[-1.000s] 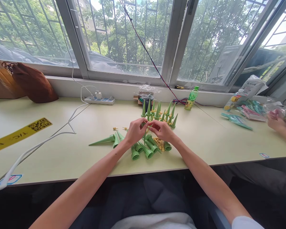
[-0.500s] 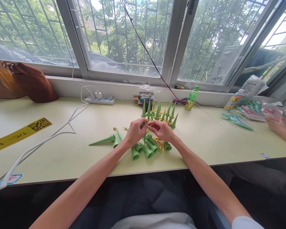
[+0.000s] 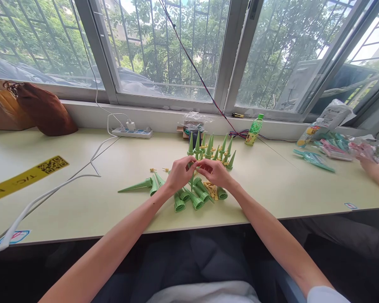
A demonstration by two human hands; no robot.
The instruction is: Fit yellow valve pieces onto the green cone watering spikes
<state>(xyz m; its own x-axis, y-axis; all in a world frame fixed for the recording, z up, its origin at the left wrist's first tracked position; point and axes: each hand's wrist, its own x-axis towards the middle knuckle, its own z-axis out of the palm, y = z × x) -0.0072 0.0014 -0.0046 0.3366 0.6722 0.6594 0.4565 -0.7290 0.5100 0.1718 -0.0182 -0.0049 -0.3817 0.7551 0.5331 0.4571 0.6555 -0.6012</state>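
My left hand point(image 3: 180, 171) is closed round a green watering spike point(image 3: 192, 182), whose pointed end hangs down below the fingers. The fingertips of my right hand point(image 3: 214, 171) are pinched together against those of the left; what is between them is too small and covered to make out. Behind both hands stand several upright green spikes point(image 3: 209, 147) with small yellow valves on them. Closer to me, loose green spikes point(image 3: 196, 202) lie with their open threaded ends towards me. A small heap of yellow valve pieces point(image 3: 214, 191) lies beside them, under my right wrist.
A power strip point(image 3: 132, 133) with a white cable, a small open box point(image 3: 194, 129) and a green drink bottle point(image 3: 254, 130) line the back of the table point(image 3: 287, 185). A brown bag point(image 3: 46, 109) sits at left. Another person's hands point(image 3: 371, 166) handle plastic-wrapped items at right.
My hands stay in the same place, with fingertips together. At the far right, the other person's hands have shifted slightly to the right.
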